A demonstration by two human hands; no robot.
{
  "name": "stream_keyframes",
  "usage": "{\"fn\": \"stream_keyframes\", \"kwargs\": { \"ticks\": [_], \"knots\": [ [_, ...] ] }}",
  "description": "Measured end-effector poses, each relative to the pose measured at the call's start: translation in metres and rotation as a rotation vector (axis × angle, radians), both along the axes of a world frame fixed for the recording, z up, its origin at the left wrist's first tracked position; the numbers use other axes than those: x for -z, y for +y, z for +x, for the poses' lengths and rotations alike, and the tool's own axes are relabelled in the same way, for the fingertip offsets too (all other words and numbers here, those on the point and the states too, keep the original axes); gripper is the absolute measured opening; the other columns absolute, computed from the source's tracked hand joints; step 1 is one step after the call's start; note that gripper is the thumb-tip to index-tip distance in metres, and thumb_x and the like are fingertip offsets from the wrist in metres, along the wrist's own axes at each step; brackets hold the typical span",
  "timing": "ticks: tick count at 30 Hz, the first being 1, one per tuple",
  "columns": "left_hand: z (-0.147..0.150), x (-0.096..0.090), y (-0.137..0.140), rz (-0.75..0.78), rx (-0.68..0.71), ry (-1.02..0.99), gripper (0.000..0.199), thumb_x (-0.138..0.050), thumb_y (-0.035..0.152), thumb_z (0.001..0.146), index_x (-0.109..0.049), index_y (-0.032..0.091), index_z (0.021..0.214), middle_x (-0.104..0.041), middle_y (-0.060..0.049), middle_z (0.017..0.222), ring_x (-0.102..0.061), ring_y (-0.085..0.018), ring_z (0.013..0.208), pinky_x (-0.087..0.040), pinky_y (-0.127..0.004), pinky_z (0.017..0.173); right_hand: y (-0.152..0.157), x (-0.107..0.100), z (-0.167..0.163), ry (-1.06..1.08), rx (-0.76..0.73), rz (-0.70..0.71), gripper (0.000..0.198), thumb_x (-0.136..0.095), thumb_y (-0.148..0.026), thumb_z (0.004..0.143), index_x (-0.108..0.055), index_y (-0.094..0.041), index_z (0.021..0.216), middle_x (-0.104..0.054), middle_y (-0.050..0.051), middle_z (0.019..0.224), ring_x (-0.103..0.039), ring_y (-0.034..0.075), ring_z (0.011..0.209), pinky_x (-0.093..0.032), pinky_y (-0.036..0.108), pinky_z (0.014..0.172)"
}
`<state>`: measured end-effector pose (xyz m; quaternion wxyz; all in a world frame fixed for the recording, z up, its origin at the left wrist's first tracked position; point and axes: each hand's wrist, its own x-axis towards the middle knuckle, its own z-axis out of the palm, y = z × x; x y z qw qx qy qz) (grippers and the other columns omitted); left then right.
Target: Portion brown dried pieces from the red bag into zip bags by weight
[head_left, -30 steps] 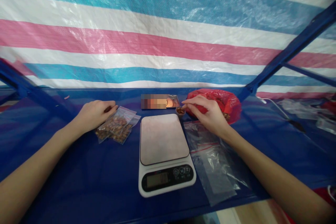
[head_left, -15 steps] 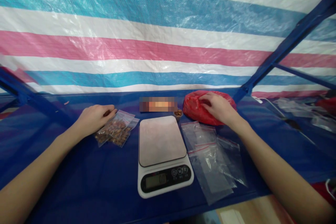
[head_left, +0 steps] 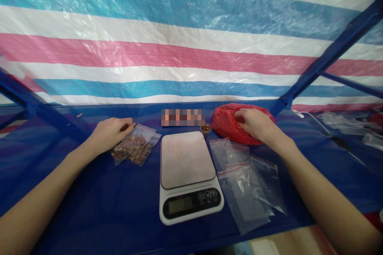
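My left hand (head_left: 115,131), fingers curled together, rests at the upper left edge of the filled zip-lock bags (head_left: 134,148). These clear bags hold brown nut-like pieces and lie overlapping; whatever is inside the fingers is hidden. On the right, my right hand (head_left: 254,124) presses on the red plastic bag (head_left: 224,121) with its fingers closed on the film. What the red bag contains cannot be seen. Between the hands stands a white kitchen scale (head_left: 188,161) with a bare platform, its display reading about 0.0.
Flat clear zip-lock bags (head_left: 249,195) overlap right of the scale. A small cup (head_left: 205,129) of brown pieces stands behind it, beside a blurred-out box (head_left: 183,118). Blue metal struts (head_left: 326,61) rise at both sides; a striped tarp (head_left: 179,59) hangs behind the blue table (head_left: 119,211).
The view has shifted slightly, so the tabletop things appear a little further right. My right hand has turned slightly on the red bag. My left hand stays beside the filled bags.
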<state>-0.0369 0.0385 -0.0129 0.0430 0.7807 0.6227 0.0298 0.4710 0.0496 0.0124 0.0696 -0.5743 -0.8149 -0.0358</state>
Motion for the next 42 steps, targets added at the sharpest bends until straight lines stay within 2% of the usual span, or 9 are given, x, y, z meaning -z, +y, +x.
{"fn": "stream_keyframes", "kwargs": {
  "ticks": [4, 6, 10, 15, 22, 26, 31, 35, 42],
  "knots": [
    [0.0, 0.0, 0.0, -0.005, -0.008, 0.001, 0.041, -0.036, 0.054, 0.101, -0.053, 0.025, 0.078, -0.061, -0.005, 0.071, -0.061, -0.026, 0.074, -0.027, -0.032, 0.066, 0.004, 0.009, 0.004, 0.069, -0.143, 0.011, 0.04, -0.055, 0.003, 0.077, -0.079, -0.023, 0.095, -0.084, 0.01, 0.11, -0.079, 0.029, 0.103, -0.056, 0.035, 0.091],
    [0.001, 0.0, 0.0, -0.011, -0.008, 0.001, 0.041, -0.036, 0.054, 0.102, -0.053, 0.025, 0.078, -0.061, -0.005, 0.072, -0.062, -0.026, 0.075, -0.027, -0.031, 0.066, 0.005, 0.011, 0.005, 0.126, -0.186, -0.008, 0.046, -0.053, 0.005, 0.074, -0.08, -0.023, 0.1, -0.084, 0.009, 0.112, -0.079, 0.028, 0.106, -0.056, 0.034, 0.095],
    [0.001, -0.002, 0.0, -0.022, -0.018, 0.017, 0.041, -0.035, 0.054, 0.102, -0.052, 0.025, 0.078, -0.061, -0.004, 0.07, -0.062, -0.025, 0.072, -0.027, -0.031, 0.066, 0.006, 0.007, 0.005, 0.2, -0.206, -0.024, 0.041, -0.053, 0.004, 0.07, -0.077, -0.024, 0.088, -0.084, 0.006, 0.098, -0.078, 0.027, 0.095, -0.055, 0.033, 0.089],
    [0.002, -0.003, 0.0, -0.021, -0.014, 0.021, 0.041, -0.035, 0.054, 0.102, -0.052, 0.025, 0.077, -0.06, -0.004, 0.07, -0.061, -0.025, 0.072, -0.027, -0.031, 0.065, 0.008, 0.004, 0.005, 0.224, -0.194, 0.01, 0.029, -0.053, -0.003, 0.075, -0.071, -0.025, 0.076, -0.081, 0.004, 0.085, -0.075, 0.025, 0.081, -0.053, 0.034, 0.079],
    [0.002, -0.001, -0.001, -0.011, -0.007, -0.001, 0.041, -0.037, 0.053, 0.102, -0.053, 0.025, 0.077, -0.06, -0.004, 0.07, -0.06, -0.025, 0.071, -0.025, -0.031, 0.065, 0.005, -0.005, 0.012, 0.239, -0.165, 0.098, 0.021, -0.058, -0.011, 0.084, -0.074, -0.025, 0.084, -0.083, 0.006, 0.094, -0.076, 0.027, 0.085, -0.056, 0.037, 0.079],
    [0.0, 0.001, -0.001, 0.003, 0.004, -0.001, 0.041, -0.037, 0.053, 0.103, -0.051, 0.025, 0.076, -0.059, -0.004, 0.069, -0.059, -0.024, 0.069, -0.025, -0.032, 0.065, 0.003, -0.012, 0.015, 0.291, -0.185, 0.083, 0.021, -0.059, -0.012, 0.083, -0.074, -0.025, 0.079, -0.081, 0.005, 0.086, -0.076, 0.026, 0.077, -0.058, 0.037, 0.076],
    [0.0, 0.001, 0.0, -0.001, -0.004, -0.01, 0.042, -0.036, 0.055, 0.102, -0.052, 0.025, 0.077, -0.06, -0.004, 0.069, -0.06, -0.025, 0.071, -0.026, -0.032, 0.065, 0.003, -0.012, 0.013, 0.289, -0.216, 0.067, 0.023, -0.059, -0.012, 0.082, -0.078, -0.024, 0.083, -0.084, 0.006, 0.091, -0.079, 0.027, 0.083, -0.059, 0.036, 0.077],
    [0.001, 0.0, -0.001, 0.008, -0.007, -0.028, 0.041, -0.037, 0.055, 0.1, -0.051, 0.025, 0.074, -0.059, -0.004, 0.068, -0.059, -0.025, 0.069, -0.026, -0.032, 0.064, 0.002, -0.013, 0.01, 0.266, -0.225, 0.064, 0.026, -0.057, -0.009, 0.081, -0.077, -0.024, 0.08, -0.083, 0.005, 0.087, -0.078, 0.026, 0.078, -0.058, 0.035, 0.074],
    [0.002, -0.002, -0.002, 0.006, -0.004, -0.032, 0.042, -0.036, 0.055, 0.1, -0.052, 0.025, 0.075, -0.06, -0.004, 0.068, -0.06, -0.025, 0.069, -0.026, -0.032, 0.064, -0.001, -0.023, 0.011, 0.393, -0.132, 0.185, 0.015, -0.065, -0.018, 0.085, -0.078, -0.025, 0.082, -0.083, 0.007, 0.088, -0.077, 0.029, 0.076, -0.06, 0.041, 0.077]
  ]
}}
